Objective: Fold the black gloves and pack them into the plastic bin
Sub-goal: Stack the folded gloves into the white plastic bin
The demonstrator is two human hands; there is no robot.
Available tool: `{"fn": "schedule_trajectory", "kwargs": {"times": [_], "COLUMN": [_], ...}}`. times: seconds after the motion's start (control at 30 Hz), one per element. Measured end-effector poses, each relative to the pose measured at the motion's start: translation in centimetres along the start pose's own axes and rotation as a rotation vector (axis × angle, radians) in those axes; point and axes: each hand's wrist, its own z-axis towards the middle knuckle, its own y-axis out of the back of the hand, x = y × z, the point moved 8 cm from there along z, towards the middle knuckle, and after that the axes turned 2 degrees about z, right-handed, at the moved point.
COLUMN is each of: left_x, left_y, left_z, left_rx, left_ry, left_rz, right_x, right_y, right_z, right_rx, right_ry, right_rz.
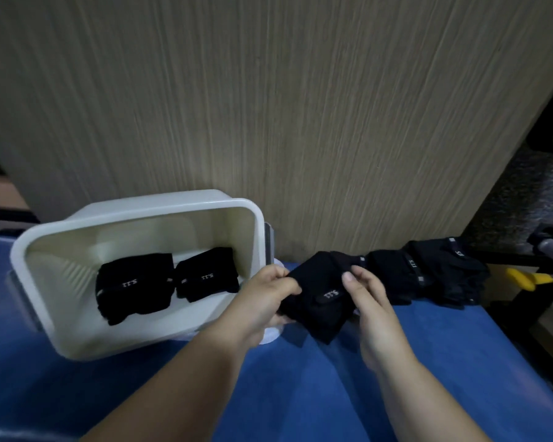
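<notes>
both hands [270, 293] [369, 293] pinch the folded glove [320, 298] at centre frame; the plastic bin [134, 215] lies just left, nearest the left hand.

The plastic bin [141, 215] has room in front of two folded gloves [134, 287]; a wooden panel [300, 106] stands behind.

I see a blue surface [300, 393] carrying a white plastic bin [160, 215] at its left. Right of the bin lies a pile of black gloves [428, 272]. A white round thing [273, 334] sits just beside the bin's near right corner.
</notes>
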Motion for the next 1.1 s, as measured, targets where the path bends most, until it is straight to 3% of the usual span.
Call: {"fn": "schedule_trajectory", "kwargs": {"times": [0.13,0.3,0.53,0.7,0.97,1.1], "left_x": [0.5,1.0,1.8,1.4,0.2,-2.6], "left_y": [2.3,5.4,9.2,13.0,16.1,17.1], "left_z": [-1.5,-2.9,-4.4,-4.9,-4.7,-6.0], "left_rx": [0.079,0.038,-0.076,-0.251,-0.388,-0.573], "left_ry": [0.028,0.037,-0.009,-0.063,-0.160,-0.290], "left_rz": [0.008,-0.016,-0.230,-0.089,0.013,0.315], "right_x": [-1.2,-2.9,-3.9,-4.4,-4.6,-3.7], "right_y": [-4.3,-7.6,-11.6,-14.9,-17.8,-18.7], "right_z": [-1.5,-3.1,-3.3,-3.6,-2.4,-1.2], "right_rx": [0.275,0.338,0.212,0.223,0.177,0.150], "right_ry": [-0.256,-0.372,-0.263,-0.264,-0.211,-0.138], "right_rz": [0.128,0.075,0.039,0.047,0.043,-0.046]}}
